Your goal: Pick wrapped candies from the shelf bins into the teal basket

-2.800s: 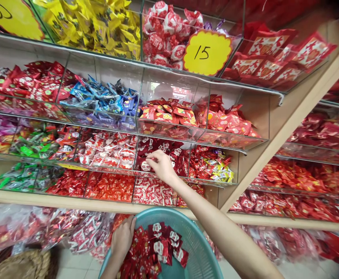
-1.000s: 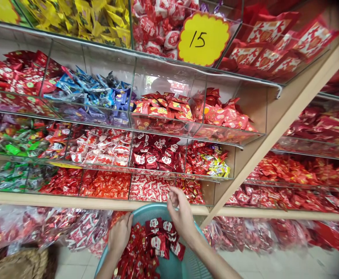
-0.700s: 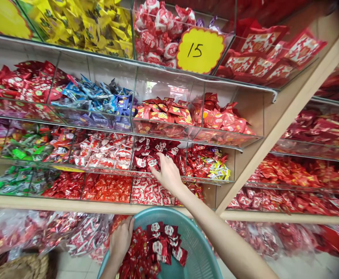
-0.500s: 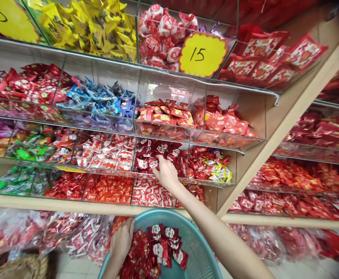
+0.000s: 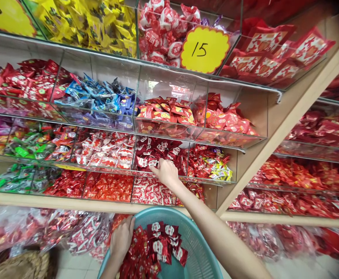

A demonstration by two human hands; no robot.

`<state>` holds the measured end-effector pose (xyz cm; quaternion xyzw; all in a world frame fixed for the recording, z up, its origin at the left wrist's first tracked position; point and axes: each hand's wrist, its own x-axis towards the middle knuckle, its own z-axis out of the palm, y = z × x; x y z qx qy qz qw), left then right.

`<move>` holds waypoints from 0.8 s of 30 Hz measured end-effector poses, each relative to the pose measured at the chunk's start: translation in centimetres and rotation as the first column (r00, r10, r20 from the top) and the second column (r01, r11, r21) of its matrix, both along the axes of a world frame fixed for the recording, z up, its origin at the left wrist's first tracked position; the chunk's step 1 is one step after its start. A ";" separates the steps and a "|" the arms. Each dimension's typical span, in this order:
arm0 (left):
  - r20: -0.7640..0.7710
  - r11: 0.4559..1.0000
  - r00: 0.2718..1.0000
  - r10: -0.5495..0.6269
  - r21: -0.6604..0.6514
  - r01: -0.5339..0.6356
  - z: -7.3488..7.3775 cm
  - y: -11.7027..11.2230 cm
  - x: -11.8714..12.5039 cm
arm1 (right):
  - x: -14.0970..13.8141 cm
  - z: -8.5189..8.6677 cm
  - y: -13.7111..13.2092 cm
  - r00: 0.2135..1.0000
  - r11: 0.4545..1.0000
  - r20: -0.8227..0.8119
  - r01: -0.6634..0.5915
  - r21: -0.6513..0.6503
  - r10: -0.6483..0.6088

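My left hand is closed over the left rim of a round teal plastic basket, at the bottom centre. Inside the basket lie dark red candy packets with white print, next to a heap of smaller red packets. Reaching over the basket, my right hand is at the front of a clear shelf bin of dark red candy packets, which look like those in the basket. Its fingers are curled and mostly hidden behind the hand, with the thumb pointing left. Whatever they hold cannot be made out.
Clear-walled bins of wrapped candy fill the stepped shelves. A yellow price tag reading 15 hangs above. A slanted wooden divider runs along the right. Bagged candy sits below the lowest shelf, and a woven basket stands at lower left.
My right hand's fingers have curled in and its thumb now sticks out to the left at the same bin. My left hand and the teal basket stay in place. The view has shifted slightly.
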<state>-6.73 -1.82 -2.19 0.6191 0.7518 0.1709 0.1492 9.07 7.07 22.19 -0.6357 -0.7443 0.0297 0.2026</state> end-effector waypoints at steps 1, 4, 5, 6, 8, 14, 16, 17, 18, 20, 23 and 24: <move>0.002 1.000 1.000 0.000 0.000 0.000 0.0 0.0 0.0 | -0.1 0.0 0.1 1.000 1.000 0.014 -0.002 -0.010 0.002; 0.003 1.000 1.000 -0.002 0.000 0.002 0.0 0.0 0.0 | -0.5 0.3 0.4 0.999 0.999 0.047 -0.005 -0.032 0.007; 0.000 1.000 1.000 -0.002 -0.001 0.002 0.0 0.0 0.0 | -0.7 0.4 0.5 0.998 0.999 0.056 -0.002 -0.041 0.005; -0.004 1.000 1.000 -0.003 -0.001 0.003 0.1 0.0 0.0 | -0.9 0.6 0.6 0.998 0.999 0.062 0.001 -0.048 0.002; -0.013 1.000 1.000 0.001 -0.004 -0.001 0.1 -0.1 0.1 | -1.1 0.9 0.8 0.998 0.998 0.066 0.005 -0.060 -0.001; -0.035 1.000 0.999 0.008 -0.004 -0.008 0.1 0.0 0.0 | -0.9 1.2 0.8 1.000 0.995 -0.023 0.006 -0.097 -0.008; -0.039 1.000 0.999 0.007 0.004 -0.007 0.0 0.0 0.0 | -0.8 1.1 0.7 0.999 0.997 -0.043 0.002 -0.080 -0.005; -0.041 1.000 0.999 0.008 0.005 -0.008 -0.1 0.1 0.0 | -0.8 1.1 0.7 0.999 0.997 -0.049 -0.001 -0.071 -0.002; -0.040 1.000 0.999 0.008 0.008 -0.008 -0.1 0.1 0.0 | -0.8 1.0 0.8 0.998 0.998 -0.059 -0.002 -0.064 -0.001; -0.035 1.000 0.999 0.005 0.011 -0.004 -0.1 0.1 0.0 | -0.9 0.9 0.9 0.996 0.999 -0.092 0.001 -0.051 -0.006; -0.022 1.000 1.000 0.006 0.005 -0.006 0.0 0.1 0.1 | -1.1 0.8 1.2 0.984 0.999 -0.179 0.003 -0.050 -0.012; -0.018 1.000 1.000 0.008 0.002 -0.008 0.1 0.1 0.1 | -1.1 0.8 1.3 0.978 0.999 -0.211 -0.002 -0.055 -0.010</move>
